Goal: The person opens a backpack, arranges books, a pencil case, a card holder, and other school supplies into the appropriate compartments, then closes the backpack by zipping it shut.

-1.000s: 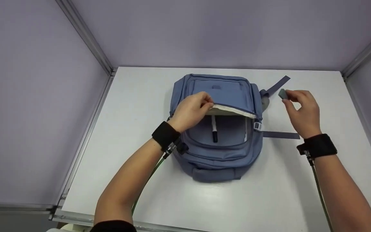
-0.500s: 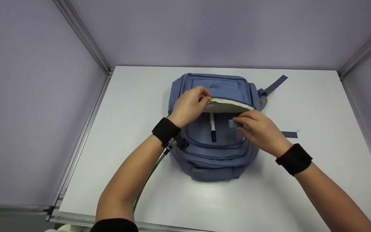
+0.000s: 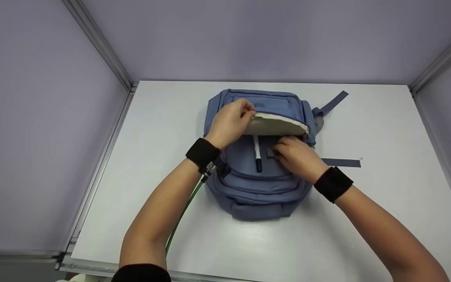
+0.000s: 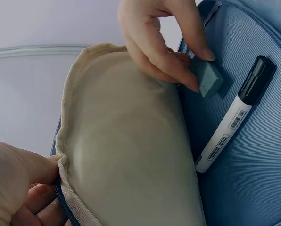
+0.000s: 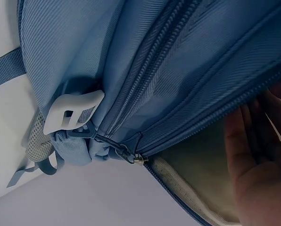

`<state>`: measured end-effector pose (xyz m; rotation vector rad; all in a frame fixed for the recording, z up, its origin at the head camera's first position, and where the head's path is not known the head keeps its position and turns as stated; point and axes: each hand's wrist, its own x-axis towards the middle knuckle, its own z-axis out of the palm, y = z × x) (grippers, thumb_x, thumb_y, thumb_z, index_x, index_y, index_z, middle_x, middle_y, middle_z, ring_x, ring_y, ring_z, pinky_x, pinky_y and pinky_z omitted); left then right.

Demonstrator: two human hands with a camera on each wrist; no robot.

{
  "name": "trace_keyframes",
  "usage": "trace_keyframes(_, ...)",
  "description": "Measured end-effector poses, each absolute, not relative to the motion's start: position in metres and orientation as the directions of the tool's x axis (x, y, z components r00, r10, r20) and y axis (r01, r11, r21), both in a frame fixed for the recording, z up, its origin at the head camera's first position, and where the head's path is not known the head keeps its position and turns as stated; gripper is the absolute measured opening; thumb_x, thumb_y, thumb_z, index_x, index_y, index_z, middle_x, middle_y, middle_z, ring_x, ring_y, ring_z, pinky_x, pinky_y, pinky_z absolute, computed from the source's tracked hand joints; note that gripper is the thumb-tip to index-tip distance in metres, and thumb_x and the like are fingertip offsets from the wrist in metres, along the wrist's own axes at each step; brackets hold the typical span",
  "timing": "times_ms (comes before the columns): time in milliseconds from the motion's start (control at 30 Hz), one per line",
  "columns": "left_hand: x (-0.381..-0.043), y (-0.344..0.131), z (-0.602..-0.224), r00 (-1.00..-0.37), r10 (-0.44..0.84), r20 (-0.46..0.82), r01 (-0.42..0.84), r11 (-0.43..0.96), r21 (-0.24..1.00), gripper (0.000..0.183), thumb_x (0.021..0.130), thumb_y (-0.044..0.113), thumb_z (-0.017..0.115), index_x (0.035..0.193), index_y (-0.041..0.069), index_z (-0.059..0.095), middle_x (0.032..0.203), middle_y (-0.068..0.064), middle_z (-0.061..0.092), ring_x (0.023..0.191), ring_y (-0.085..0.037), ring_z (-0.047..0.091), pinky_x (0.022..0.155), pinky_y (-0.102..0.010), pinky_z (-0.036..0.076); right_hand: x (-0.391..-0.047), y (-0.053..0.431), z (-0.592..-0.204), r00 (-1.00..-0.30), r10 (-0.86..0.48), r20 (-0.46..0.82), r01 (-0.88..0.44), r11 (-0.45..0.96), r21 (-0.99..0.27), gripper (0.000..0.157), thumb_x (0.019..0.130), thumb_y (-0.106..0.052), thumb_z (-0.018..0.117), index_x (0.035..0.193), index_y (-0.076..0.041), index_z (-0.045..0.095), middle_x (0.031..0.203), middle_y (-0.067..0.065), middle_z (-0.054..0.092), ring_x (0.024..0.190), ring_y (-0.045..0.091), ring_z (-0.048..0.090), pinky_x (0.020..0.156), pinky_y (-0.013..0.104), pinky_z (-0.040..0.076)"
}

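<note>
A blue backpack point(image 3: 260, 209) lies on the white table with its front pocket unzipped. My left hand point(image 3: 231, 122) pinches the edge of the pocket flap point(image 3: 278, 125) and holds it raised, its beige lining showing. Reaching in below the flap, my right hand point(image 3: 300, 157) grips a small blue-green eraser point(image 4: 207, 80) between thumb and fingers, as the left wrist view shows. Whether the eraser touches the pocket fabric I cannot tell. Beside it, a white marker with a black cap point(image 4: 230, 117) lies inside the pocket. The eraser is hidden in the right wrist view.
Two straps, one slanted point(image 3: 334, 102) and one straight point(image 3: 342, 162), stick out on the backpack's right side. A white buckle point(image 5: 73, 112) and the zipper pull point(image 5: 139, 159) sit near the pocket's corner. Pale panels point(image 3: 272, 39) stand behind and beside the table.
My right hand has moved left with the eraser, from beside the backpack into the open pocket. My left hand has lifted the flap somewhat higher. The marker has stayed in place.
</note>
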<state>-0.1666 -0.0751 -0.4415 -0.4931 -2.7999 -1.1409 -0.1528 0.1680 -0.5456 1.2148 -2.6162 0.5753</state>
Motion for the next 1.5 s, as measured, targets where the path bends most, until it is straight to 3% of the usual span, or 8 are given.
trace_keyframes(533, -0.174, -0.076, -0.438, -0.956, 0.233, 0.180, 0.292, 0.661, 0.691, 0.018, 0.105, 0.022, 0.060, 0.113, 0.008, 0.068, 0.105, -0.003, 0.072, 0.090, -0.014, 0.066, 0.077, -0.031, 0.050, -0.153, 0.163, -0.551, -0.643, -0.690, 0.333, -0.766, 0.593, -0.250, 0.015, 0.094, -0.005, 0.071, 0.107, 0.003, 0.073, 0.104, 0.016, 0.066, 0.100, 0.037, 0.062, 0.091, 0.049, 0.050)
trace_keyframes(667, -0.172, -0.076, -0.440, -0.952, 0.250, 0.175, 0.300, 0.653, 0.696, 0.019, 0.106, 0.022, 0.058, 0.115, 0.008, 0.068, 0.107, -0.004, 0.071, 0.089, -0.014, 0.065, 0.076, -0.031, 0.050, -0.149, 0.174, -0.549, -0.634, -0.668, 0.389, -0.772, 0.573, -0.275, 0.017, 0.093, -0.004, 0.070, 0.108, 0.002, 0.073, 0.106, 0.016, 0.068, 0.102, 0.035, 0.062, 0.092, 0.048, 0.050)
trace_keyframes(800, -0.168, -0.078, -0.444, -0.942, 0.280, 0.184, 0.326, 0.641, 0.695, 0.020, 0.107, 0.022, 0.057, 0.117, 0.008, 0.067, 0.108, -0.005, 0.071, 0.091, -0.014, 0.065, 0.075, -0.030, 0.049, -0.144, 0.199, -0.546, -0.618, -0.572, 0.539, -0.778, 0.544, -0.316, 0.016, 0.087, 0.004, 0.065, 0.096, -0.002, 0.077, 0.096, 0.010, 0.071, 0.091, 0.029, 0.066, 0.082, 0.042, 0.053)
trace_keyframes(933, -0.160, -0.080, -0.446, -0.927, 0.319, 0.198, 0.363, 0.628, 0.688, 0.019, 0.107, 0.021, 0.058, 0.115, 0.008, 0.067, 0.106, -0.003, 0.072, 0.089, -0.013, 0.065, 0.073, -0.030, 0.050, -0.146, 0.229, -0.548, -0.670, -0.349, 0.655, -0.702, 0.585, -0.407, 0.024, 0.086, 0.009, 0.059, 0.088, -0.004, 0.079, 0.086, 0.007, 0.073, 0.080, 0.024, 0.066, 0.072, 0.032, 0.048)
trace_keyframes(1067, -0.150, -0.086, -0.451, -0.897, 0.383, 0.221, 0.429, 0.632, 0.645, 0.018, 0.106, 0.022, 0.059, 0.114, 0.009, 0.068, 0.103, -0.001, 0.072, 0.085, -0.010, 0.065, 0.072, -0.029, 0.050, -0.157, 0.246, -0.556, -0.789, -0.179, 0.588, -0.546, 0.644, -0.536, 0.027, 0.092, 0.010, 0.057, 0.102, -0.003, 0.079, 0.094, 0.010, 0.074, 0.086, 0.025, 0.067, 0.076, 0.030, 0.045)
trace_keyframes(1200, -0.137, -0.094, -0.461, -0.841, 0.489, 0.232, 0.525, 0.631, 0.571, 0.018, 0.106, 0.022, 0.059, 0.115, 0.010, 0.069, 0.103, 0.000, 0.073, 0.084, -0.009, 0.065, 0.072, -0.028, 0.051, -0.168, 0.247, -0.567, -0.886, -0.215, 0.410, -0.438, 0.676, -0.592, 0.028, 0.097, 0.005, 0.060, 0.121, 0.000, 0.073, 0.113, 0.018, 0.071, 0.098, 0.032, 0.066, 0.085, 0.043, 0.049)
trace_keyframes(1333, -0.124, -0.101, -0.477, -0.759, 0.609, 0.230, 0.633, 0.610, 0.476, 0.026, 0.106, 0.019, 0.058, 0.128, 0.009, 0.070, 0.115, -0.003, 0.074, 0.094, -0.012, 0.070, 0.080, -0.029, 0.055, -0.176, 0.242, -0.574, -0.916, -0.290, 0.275, -0.399, 0.704, -0.587, 0.033, 0.098, 0.001, 0.061, 0.131, 0.002, 0.067, 0.126, 0.026, 0.065, 0.112, 0.042, 0.061, 0.096, 0.055, 0.046)
trace_keyframes(1500, -0.109, -0.107, -0.499, -0.646, 0.718, 0.258, 0.761, 0.581, 0.289, 0.030, 0.105, 0.013, 0.060, 0.132, 0.013, 0.070, 0.123, -0.001, 0.073, 0.106, -0.015, 0.071, 0.088, -0.030, 0.056, -0.186, 0.238, -0.581, -0.922, -0.315, 0.225, -0.387, 0.720, -0.576, 0.036, 0.098, 0.001, 0.061, 0.134, 0.003, 0.064, 0.129, 0.028, 0.063, 0.121, 0.045, 0.056, 0.103, 0.057, 0.042)
